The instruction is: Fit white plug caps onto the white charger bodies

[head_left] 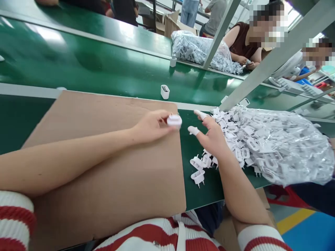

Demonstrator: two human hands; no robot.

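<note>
My left hand (153, 126) is closed around a small white plastic charger housing (174, 121), held above the right edge of a brown cardboard sheet (117, 181). To its right, my right hand (210, 134) has thumb and forefinger spread, with white covers on both tips and nothing between them. Beside and under that hand lies a heap of white plug covers with metal pins (232, 129), spilling from a clear plastic bag (290, 146). Several loose plug covers (198, 177) rest on the green table below my right hand.
A white housing (165, 91) stands on the green conveyor belt (117, 73), with a white plug piece (173, 60) farther back. Across it, a person handles small parts near another filled clear bag (193, 47). A slanted metal post (272, 59) rises at right.
</note>
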